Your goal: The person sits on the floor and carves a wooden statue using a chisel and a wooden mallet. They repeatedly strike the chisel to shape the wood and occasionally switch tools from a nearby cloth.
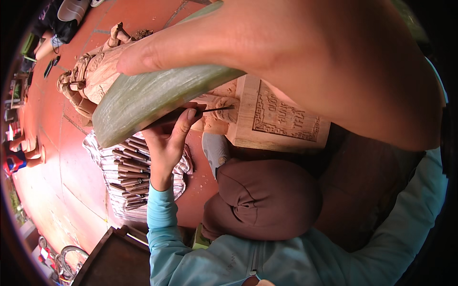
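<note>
My right hand (281,52), very large and close, is closed on a long, flat, pale green piece (157,95) with streaks along it; its kind I cannot make out. The piece slants across the upper middle and hides much behind it. Under its lower edge, my left hand (167,136) grips a thin dark carving chisel (217,110) between thumb and fingers. The chisel's tip points right, over a carved wooden figure's lower end. That end joins a wooden base (245,114) with a raised, carved panel (284,117). The figure lies on its side.
Several brown-handled chisels (131,174) lie on a striped cloth (114,190) at the left. Another carved wooden figure (98,71) rests on the red tiled floor (52,157). A dark box-like piece (114,260) stands at the lower left. Other people's legs (45,47) show at the far left.
</note>
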`<state>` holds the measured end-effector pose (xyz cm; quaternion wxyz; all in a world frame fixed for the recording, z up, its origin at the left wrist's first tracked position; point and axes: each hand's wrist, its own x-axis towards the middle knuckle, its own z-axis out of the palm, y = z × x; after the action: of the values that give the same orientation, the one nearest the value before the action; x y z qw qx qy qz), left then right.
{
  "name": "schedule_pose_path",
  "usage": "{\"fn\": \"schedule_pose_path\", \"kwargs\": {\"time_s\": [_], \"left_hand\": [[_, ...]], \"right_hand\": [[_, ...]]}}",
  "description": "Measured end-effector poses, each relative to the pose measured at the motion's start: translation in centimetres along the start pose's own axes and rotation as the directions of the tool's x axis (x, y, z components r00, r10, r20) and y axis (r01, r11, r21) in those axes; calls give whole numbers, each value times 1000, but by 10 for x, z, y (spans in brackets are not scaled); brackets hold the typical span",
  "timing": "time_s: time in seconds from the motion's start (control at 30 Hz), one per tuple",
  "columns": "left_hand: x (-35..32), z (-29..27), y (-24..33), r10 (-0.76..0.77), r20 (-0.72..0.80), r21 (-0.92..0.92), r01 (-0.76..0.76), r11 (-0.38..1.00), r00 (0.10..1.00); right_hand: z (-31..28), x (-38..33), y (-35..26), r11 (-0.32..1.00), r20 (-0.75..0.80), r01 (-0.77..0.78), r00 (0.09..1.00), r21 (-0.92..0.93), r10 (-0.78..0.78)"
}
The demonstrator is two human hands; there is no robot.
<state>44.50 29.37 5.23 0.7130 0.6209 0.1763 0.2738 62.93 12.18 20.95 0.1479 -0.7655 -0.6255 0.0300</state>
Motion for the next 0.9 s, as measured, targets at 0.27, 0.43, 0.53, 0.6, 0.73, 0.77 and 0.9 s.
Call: {"fn": "schedule_pose_path", "kwargs": {"time_s": [0.27,0.43,0.53,0.6,0.73,0.77,0.9], "left_hand": [[10,0,-3,-9,108,64,2,998,994],[16,2,5,-16,146,107,0,994,989],[25,2,7,-4,234,112,-22,993,972],[28,3,13,-50,253,141,15,990,966],[31,3,17,-27,280,150,-16,989,960],[30,2,17,-18,275,142,-22,990,961],[34,10,15,-34,283,72,14,997,958]], "right_hand": [[-7,-4,-3,999,7,-38,999,-19,39],[-3,-3,-2,999,12,-43,999,-14,44],[-6,-3,-2,999,5,-50,999,-19,50],[-9,-5,-3,998,2,-58,998,-23,58],[-14,-5,3,998,-10,-58,998,-15,58],[-14,-5,5,999,-12,-53,999,-5,53],[-14,-3,2,998,-16,-61,998,-26,60]]}}
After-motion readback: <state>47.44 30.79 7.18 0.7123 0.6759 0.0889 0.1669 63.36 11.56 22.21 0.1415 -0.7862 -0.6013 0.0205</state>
